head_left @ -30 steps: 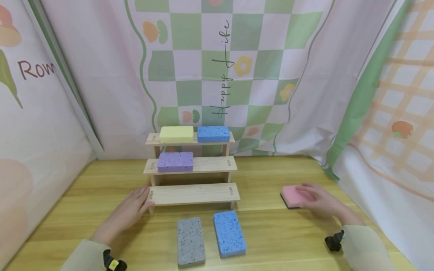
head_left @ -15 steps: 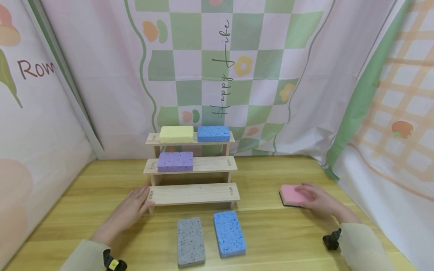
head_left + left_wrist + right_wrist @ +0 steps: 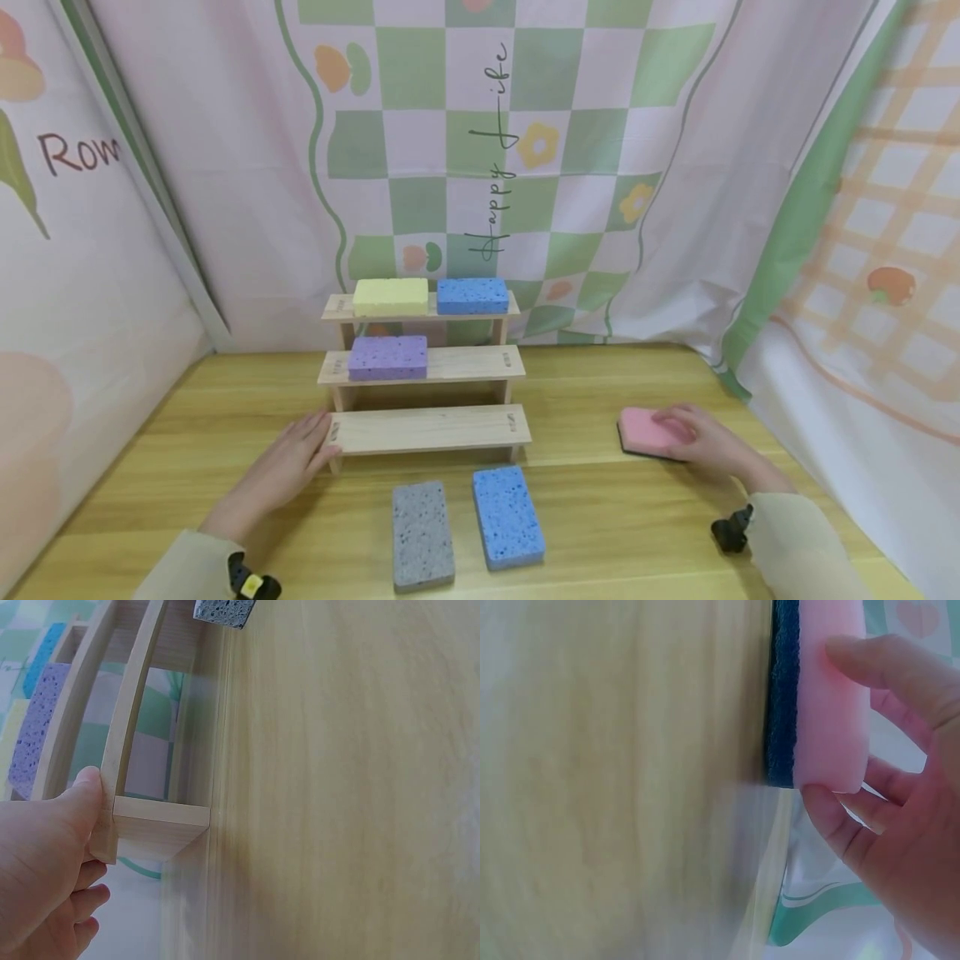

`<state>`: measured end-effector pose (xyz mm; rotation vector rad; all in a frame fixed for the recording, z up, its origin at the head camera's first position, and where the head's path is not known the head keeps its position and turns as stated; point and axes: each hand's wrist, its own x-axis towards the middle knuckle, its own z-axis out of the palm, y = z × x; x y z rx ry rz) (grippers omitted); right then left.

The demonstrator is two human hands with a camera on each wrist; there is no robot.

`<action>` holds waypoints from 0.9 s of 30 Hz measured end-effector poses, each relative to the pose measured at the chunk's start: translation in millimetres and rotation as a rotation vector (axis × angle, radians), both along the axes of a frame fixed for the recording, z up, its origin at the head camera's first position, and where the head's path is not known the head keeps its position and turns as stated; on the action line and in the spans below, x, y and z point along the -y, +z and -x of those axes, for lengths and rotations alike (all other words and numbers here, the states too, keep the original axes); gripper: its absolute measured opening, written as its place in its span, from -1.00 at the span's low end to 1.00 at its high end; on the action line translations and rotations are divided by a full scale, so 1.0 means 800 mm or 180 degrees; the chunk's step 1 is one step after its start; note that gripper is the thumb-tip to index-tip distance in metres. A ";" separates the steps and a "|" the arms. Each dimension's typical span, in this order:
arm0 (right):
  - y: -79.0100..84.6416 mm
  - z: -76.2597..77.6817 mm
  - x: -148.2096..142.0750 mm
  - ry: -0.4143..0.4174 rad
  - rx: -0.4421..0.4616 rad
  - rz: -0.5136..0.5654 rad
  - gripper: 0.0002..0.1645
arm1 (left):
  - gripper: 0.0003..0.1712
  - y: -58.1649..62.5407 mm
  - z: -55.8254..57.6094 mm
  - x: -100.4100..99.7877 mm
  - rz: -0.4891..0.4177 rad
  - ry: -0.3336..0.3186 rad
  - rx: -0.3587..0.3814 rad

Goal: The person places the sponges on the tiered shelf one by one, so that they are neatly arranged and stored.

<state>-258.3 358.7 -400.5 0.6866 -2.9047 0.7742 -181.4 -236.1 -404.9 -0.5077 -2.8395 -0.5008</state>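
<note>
My left hand pinches the left end of the lowest step of a three-tier wooden stand, thumb on the board in the left wrist view. Far to the right, my right hand holds a pink sponge by its sides. Seen from the right wrist, the dark scouring layer of that sponge faces the table, with thumb and fingers on the pink foam. A yellow sponge and a blue sponge sit on the top tier. On the middle tier lies a purple sponge.
In front of the stand, a grey sponge and another blue sponge lie flat on the wooden table. Behind the stand hangs a checked curtain, with more cloth at both sides.
The pink sponge has turned slightly and shifted a little left under my right hand, and the right sleeve has moved slightly left. My left hand and the stand have stayed still.
</note>
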 end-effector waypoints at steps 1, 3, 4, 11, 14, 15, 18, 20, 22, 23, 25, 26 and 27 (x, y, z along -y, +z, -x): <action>0.000 0.000 0.000 -0.0009 0.0008 0.0008 -0.47 | -0.35 0.000 0.000 0.000 0.0000 0.0002 0.0000; 0.001 -0.001 0.001 -0.0023 0.0016 0.0032 -0.47 | -0.36 0.000 0.000 0.000 0.0003 0.0001 -0.0006; 0.001 -0.001 0.001 -0.0026 0.0021 0.0041 -0.47 | -0.36 0.000 0.000 0.000 0.0002 0.0001 -0.0007; 0.006 -0.001 0.006 -0.0034 -0.0046 0.0104 -0.49 | -0.36 -0.002 0.001 0.000 0.0015 0.0011 -0.0018; 0.010 -0.001 0.010 -0.0003 -0.0097 0.0107 -0.51 | -0.36 -0.002 0.001 0.001 0.0022 0.0011 -0.0024; 0.012 0.000 0.011 0.0008 -0.0108 0.0110 -0.52 | -0.36 -0.002 0.001 0.001 0.0023 0.0011 -0.0027; 0.018 -0.001 0.017 0.0023 -0.0141 0.0110 -0.52 | -0.36 -0.002 0.001 0.001 0.0022 0.0005 -0.0030; 0.022 -0.002 0.022 0.0043 -0.0155 0.0112 -0.52 | -0.36 -0.002 0.001 0.001 0.0017 0.0000 -0.0029; 0.027 -0.002 0.027 0.0058 -0.0202 0.0104 -0.53 | -0.36 -0.002 0.001 0.001 0.0020 -0.0004 -0.0030; 0.029 -0.003 0.029 0.0076 -0.0228 0.0101 -0.53 | -0.36 -0.002 0.001 0.001 0.0020 -0.0003 -0.0030; 0.033 -0.003 0.034 0.0105 -0.0256 0.0094 -0.53 | -0.36 -0.002 0.001 0.001 0.0021 -0.0004 -0.0028; 0.035 -0.003 0.037 0.0112 -0.0275 0.0094 -0.53 | -0.36 -0.002 0.001 0.001 0.0022 -0.0002 -0.0025; 0.037 -0.003 0.039 0.0120 -0.0289 0.0091 -0.53 | -0.36 -0.002 0.001 0.001 0.0022 0.0001 -0.0023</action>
